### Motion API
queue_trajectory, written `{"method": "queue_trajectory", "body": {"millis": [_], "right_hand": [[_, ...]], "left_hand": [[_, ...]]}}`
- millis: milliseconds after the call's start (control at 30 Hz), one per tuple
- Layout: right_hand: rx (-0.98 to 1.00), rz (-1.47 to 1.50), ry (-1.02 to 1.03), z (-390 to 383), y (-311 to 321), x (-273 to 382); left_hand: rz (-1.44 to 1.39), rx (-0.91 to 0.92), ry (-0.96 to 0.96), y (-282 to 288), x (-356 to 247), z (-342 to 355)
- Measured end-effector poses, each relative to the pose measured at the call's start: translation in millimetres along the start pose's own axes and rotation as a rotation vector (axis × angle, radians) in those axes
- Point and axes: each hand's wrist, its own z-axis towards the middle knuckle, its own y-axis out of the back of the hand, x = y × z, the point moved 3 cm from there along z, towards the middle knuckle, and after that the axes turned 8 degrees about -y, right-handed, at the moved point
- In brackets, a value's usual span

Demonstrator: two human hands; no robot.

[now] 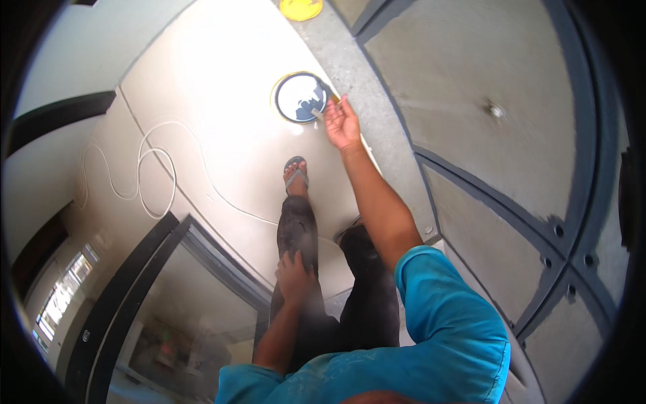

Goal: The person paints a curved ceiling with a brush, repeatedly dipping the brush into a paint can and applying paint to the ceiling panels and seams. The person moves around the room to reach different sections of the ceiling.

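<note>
My right hand (pixel 342 124) reaches far forward, its fingers closed on a small flat tool with a pale blade (pixel 316 114). Its exact kind is too small to tell; the blade lies over a round bucket (pixel 274 101) with a yellow edge. Dark grey paint or paste coats the bucket's inside, and strong glare whitens its middle. A dark piece with a yellow part shows at the bucket's right edge beside my fingers. My left hand (pixel 294 273) rests on my left leg, fingers spread on the dark trousers, holding nothing.
A white cable (pixel 173 182) loops over the pale tiled floor (pixel 229 135) at left and runs behind my legs. On the right stands a grey panelled wall (pixel 471 87) with dark grey bands. A yellow round lid (pixel 301 8) lies at the far edge. A dark-framed glass door (pixel 195 283) is at lower left.
</note>
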Motion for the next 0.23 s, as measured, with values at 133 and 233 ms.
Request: {"method": "queue_trajectory", "body": {"millis": [133,233], "right_hand": [[0.189,0.137,-0.153,-159.7,-59.6,-4.4],[0.342,0.000,-0.122,-346.5,-123.7,51.3]], "left_hand": [[-0.165,-0.019,0.015,-11.5,-13.6,-8.7],[-0.409,-0.130,-0.228,-53.6,8.3,14.3]]}}
